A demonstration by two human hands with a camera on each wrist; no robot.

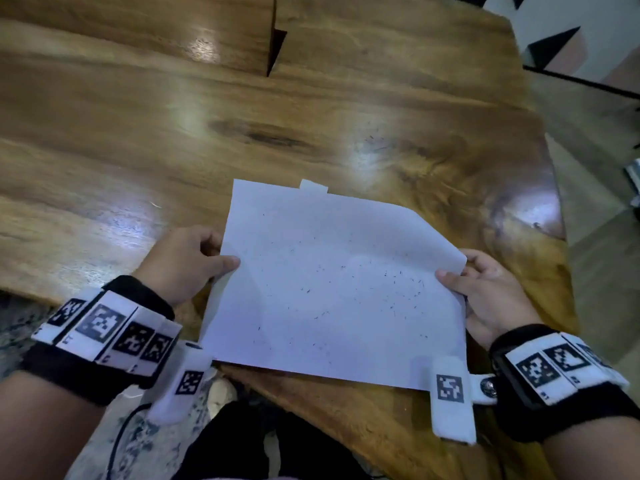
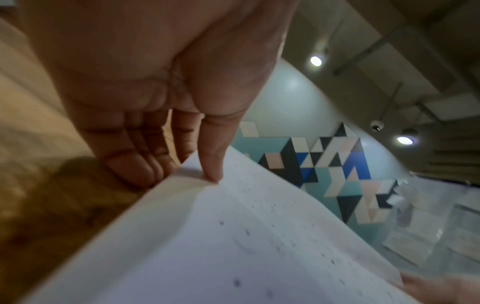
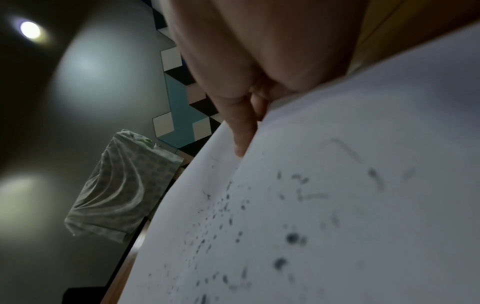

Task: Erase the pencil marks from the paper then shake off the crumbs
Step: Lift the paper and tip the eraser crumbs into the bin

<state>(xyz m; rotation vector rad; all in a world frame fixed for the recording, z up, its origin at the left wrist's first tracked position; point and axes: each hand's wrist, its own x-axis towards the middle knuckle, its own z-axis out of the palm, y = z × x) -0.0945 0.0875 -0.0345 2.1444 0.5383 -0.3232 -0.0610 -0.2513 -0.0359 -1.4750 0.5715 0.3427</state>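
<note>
We judge the erasing done. Our left hand [image 1: 188, 258] and right hand [image 1: 491, 292] pinch the paper [image 1: 332, 285] by its side edges above the bench [image 1: 173, 133]; crumbs [image 1: 398, 282] remain. Next: tip and shake.

glossy wooden table [image 1: 173, 133], dark crumbs [image 1: 375, 142] scattered on it

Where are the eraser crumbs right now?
In the head view, the eraser crumbs lie scattered across the paper, held between left hand and right hand.
</note>
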